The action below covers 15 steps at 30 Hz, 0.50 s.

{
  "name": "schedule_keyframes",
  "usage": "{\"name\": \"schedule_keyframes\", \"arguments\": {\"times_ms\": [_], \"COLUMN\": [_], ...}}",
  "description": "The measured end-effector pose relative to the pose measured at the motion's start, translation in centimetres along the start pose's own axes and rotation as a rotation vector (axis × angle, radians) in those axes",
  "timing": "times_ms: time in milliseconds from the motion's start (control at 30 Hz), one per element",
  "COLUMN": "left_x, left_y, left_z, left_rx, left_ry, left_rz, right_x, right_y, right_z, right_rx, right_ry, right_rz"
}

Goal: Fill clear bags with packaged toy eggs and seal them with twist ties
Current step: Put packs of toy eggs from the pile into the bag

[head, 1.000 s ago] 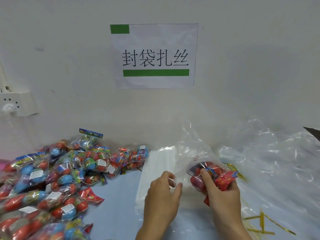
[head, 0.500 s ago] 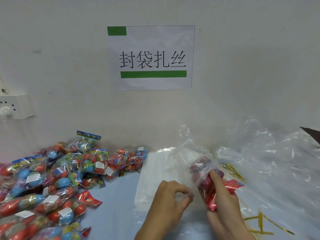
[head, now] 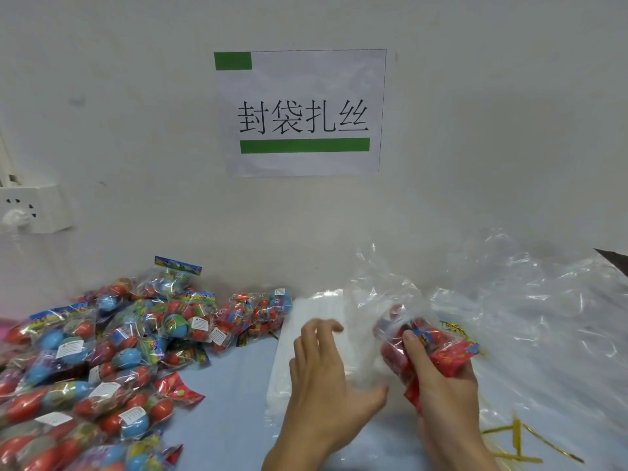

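- The right hand [head: 445, 379] grips a red toy-egg package [head: 424, 345], thumb laid across its front and fingers curled behind, with the package partly inside a clear bag [head: 380, 300]
- The clear bag stands crumpled upward from the right hand, its loose film rising between the two hands and toward the wall
- The left hand [head: 326, 379] hovers just beside the right one, fingers spread and relaxed, thumb reaching toward the bag; whether it touches the film is blurred and I cannot tell
- Under and beyond the left hand lies a flat stack of white bags [head: 306, 331] on the light blue table [head: 234, 385]
- Well left of the left hand sits a heap of packaged toy eggs [head: 102, 351], red and blue ones in printed wrappers
- Right of the right hand spreads a wide sheet of crumpled clear plastic [head: 543, 317]
- Gold twist ties [head: 516, 436] lie near the right wrist, on its outer side
- Above both hands a paper sign [head: 300, 112] hangs on the wall
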<state>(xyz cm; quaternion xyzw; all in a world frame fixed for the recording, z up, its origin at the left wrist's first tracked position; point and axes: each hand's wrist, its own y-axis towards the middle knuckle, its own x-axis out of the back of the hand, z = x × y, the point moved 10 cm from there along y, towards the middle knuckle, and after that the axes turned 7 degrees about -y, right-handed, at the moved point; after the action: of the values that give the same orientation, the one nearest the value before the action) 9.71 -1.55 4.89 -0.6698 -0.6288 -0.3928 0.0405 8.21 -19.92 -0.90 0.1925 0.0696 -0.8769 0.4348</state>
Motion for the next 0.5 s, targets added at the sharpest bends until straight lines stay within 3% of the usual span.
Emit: {"name": "schedule_keyframes", "arguments": {"times_ms": [100,167,300,400,500], "left_x": [1.7,2.3,3.1,4.0,4.5], "left_y": [0.2,0.3,0.4,0.3,-0.1], "left_z": [-2.3,-3.1,-2.7,-2.7,-3.7], "left_rx": [-0.134,-0.201,-0.201,-0.206,-0.274], "left_ry": [-0.145,-0.132,-0.115,-0.125,-0.215], "left_rz": [-0.128,-0.178,-0.217,-0.295,-0.334], "right_x": [-0.9,-2.7,-5.1,-5.2,-4.3], "right_y": [-1.0,-2.2,-4.3,-4.6,-4.4], "right_z": [1.8,3.1,3.9,4.2,4.7], "right_rx": [0.179,0.334,0.519,0.567,0.598], "right_ry": [-0.226,-0.317,-0.536,-0.596,-0.654], "right_rz": [0.065,0.204,0.391,0.377,0.235]}}
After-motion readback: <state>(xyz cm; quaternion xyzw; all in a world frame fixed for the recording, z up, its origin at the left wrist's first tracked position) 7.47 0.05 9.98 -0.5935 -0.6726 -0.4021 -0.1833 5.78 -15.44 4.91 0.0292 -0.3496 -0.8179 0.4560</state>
